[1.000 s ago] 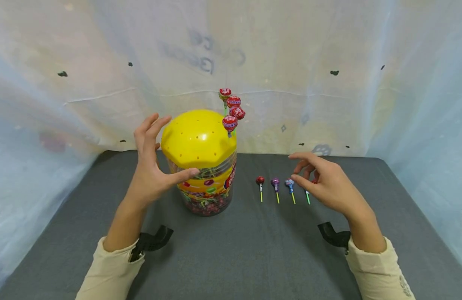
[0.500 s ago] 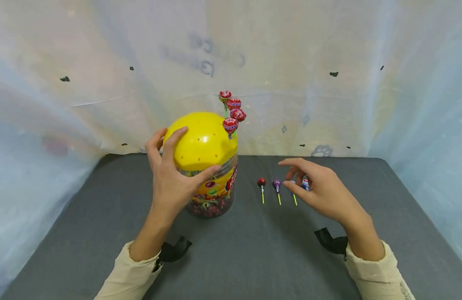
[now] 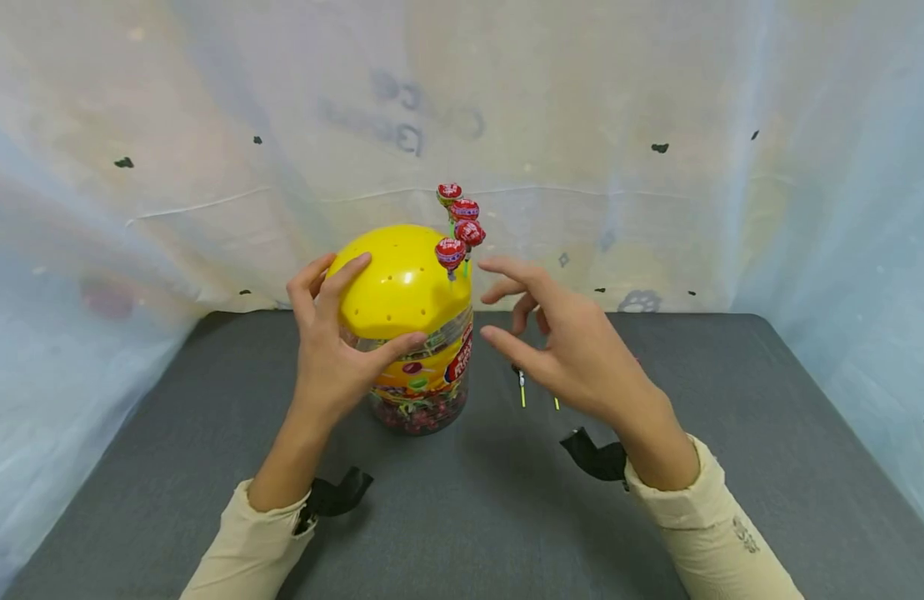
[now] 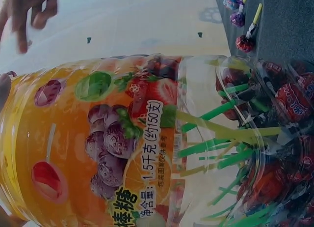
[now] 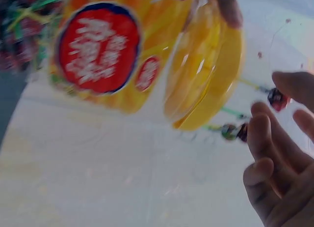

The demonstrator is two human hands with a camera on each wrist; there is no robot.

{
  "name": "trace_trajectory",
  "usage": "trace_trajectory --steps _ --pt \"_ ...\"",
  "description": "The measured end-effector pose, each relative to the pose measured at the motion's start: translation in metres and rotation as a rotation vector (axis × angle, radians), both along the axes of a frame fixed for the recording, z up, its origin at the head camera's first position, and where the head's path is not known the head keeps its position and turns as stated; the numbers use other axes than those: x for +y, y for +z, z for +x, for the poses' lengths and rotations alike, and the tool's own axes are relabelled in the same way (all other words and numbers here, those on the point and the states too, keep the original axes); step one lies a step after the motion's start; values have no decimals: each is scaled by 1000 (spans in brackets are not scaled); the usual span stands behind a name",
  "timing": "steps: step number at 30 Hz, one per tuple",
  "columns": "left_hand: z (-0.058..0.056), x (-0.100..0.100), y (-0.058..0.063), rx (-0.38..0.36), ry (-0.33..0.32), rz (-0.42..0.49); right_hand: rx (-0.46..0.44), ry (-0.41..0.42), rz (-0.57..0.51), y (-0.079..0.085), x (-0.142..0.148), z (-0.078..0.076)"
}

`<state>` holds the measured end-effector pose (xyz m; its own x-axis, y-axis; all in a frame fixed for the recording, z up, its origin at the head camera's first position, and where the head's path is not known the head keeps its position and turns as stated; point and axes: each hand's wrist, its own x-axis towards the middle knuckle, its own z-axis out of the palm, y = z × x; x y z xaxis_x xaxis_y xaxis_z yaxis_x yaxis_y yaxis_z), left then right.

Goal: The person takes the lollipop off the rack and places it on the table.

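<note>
A lollipop jar (image 3: 424, 371) with a yellow domed lid (image 3: 390, 287) stands upright on the table. My left hand (image 3: 328, 358) holds it by the lid, thumb in front and fingers along the far left. Several red-wrapped lollipops (image 3: 450, 252) stick up from holes at the lid's right edge. Just right of them is my right hand (image 3: 574, 350), its fingers spread and nothing between them; in the right wrist view its fingertips come close to a lollipop (image 5: 278, 99). Through the jar's clear wall the left wrist view shows many lollipops (image 4: 294, 103).
Several lollipops lie in a row on the grey table (image 3: 462, 517), mostly hidden by my right hand in the head view; a dark red one (image 4: 244, 43) shows in the left wrist view. A pale sheet (image 3: 566, 150) hangs behind the table.
My left hand has moved right onto the lid and now holds it. My right hand has left the row of loose lollipops and moved left and up, beside the lid's lollipops.
</note>
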<state>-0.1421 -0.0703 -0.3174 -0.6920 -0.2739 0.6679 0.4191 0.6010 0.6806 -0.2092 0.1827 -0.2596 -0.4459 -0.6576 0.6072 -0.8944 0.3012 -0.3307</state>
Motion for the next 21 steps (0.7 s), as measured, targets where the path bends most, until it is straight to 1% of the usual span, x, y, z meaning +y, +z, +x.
trace_trajectory --steps 4,7,10,14,17,21 --pt "-1 -2 -1 17 -25 3 27 -6 -31 14 -19 -3" --pt "-1 -3 -1 32 -45 6 36 8 -47 17 -29 -7" --pt "-2 -2 0 45 -54 4 58 31 -57 15 -35 -11" --pt "-2 -3 0 61 -32 -14 84 81 -83 11 -44 -16" --pt "-1 -2 -1 67 -25 -25 70 115 -126 7 -48 -18" --pt "-2 -2 -1 71 -35 -31 46 125 -168 5 -48 -19"
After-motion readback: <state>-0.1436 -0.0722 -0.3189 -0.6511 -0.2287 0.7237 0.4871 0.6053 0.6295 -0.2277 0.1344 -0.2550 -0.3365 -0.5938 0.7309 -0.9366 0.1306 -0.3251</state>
